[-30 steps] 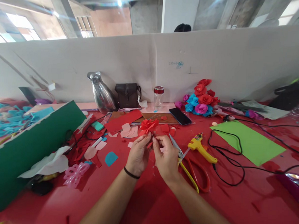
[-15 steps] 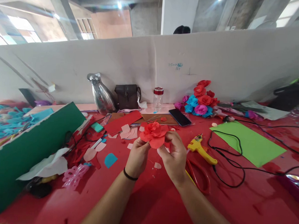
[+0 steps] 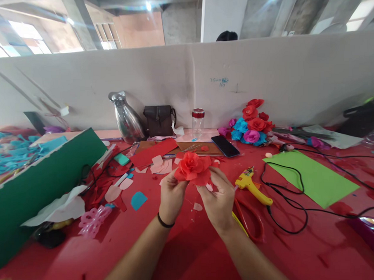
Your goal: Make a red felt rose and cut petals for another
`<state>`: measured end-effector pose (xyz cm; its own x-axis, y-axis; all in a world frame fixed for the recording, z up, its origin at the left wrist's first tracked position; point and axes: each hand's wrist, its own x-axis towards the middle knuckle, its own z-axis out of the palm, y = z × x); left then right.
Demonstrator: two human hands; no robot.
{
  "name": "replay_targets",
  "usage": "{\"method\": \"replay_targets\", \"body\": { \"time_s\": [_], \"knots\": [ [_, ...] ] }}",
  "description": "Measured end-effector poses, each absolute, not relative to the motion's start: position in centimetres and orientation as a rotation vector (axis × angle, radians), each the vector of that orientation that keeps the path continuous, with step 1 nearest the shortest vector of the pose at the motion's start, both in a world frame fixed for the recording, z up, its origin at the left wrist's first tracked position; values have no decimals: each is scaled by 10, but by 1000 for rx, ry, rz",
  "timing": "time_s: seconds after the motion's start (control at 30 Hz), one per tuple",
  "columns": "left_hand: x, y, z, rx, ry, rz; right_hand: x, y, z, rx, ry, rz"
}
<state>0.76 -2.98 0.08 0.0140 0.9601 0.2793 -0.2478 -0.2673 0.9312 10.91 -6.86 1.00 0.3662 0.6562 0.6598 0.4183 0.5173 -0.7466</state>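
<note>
A red paper flower [image 3: 192, 167] with layered petals is held up over the middle of the red table [image 3: 197, 256]. My left hand [image 3: 172, 195], with a black band at the wrist, pinches its lower left petals. On the other side, my right hand [image 3: 218, 199] grips the lower right petals between thumb and fingers. Just right of my right hand lie a yellow glue gun [image 3: 250, 186] and red-handled scissors [image 3: 251, 223]. Pink paper petals [image 3: 161, 165] and a blue petal [image 3: 139, 200] lie to the left.
A green box [image 3: 45, 191] stands at the left. Along the back are a steel jug [image 3: 127, 121], a dark bag [image 3: 159, 120], a glass jar [image 3: 198, 124], a phone [image 3: 225, 146] and a paper bouquet [image 3: 252, 125]. A black cable crosses green paper [image 3: 318, 183] at the right.
The flower has tilted slightly and its petals sit differently. The fingers of my right hand have shifted along the right petals, and my left hand has turned a little.
</note>
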Motion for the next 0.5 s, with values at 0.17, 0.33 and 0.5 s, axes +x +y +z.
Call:
{"method": "replay_targets", "body": {
  "time_s": [0.17,0.33,0.5],
  "knots": [
    [6,-33,0,1381,886,1510,109,-69,11,-1087,-1254,193],
    [5,-36,3,1624,1007,1598,110,-69,10,-1100,-1237,230],
    [6,-35,5,1593,980,1502,111,-65,9,-1158,-1198,435]
  ]
}}
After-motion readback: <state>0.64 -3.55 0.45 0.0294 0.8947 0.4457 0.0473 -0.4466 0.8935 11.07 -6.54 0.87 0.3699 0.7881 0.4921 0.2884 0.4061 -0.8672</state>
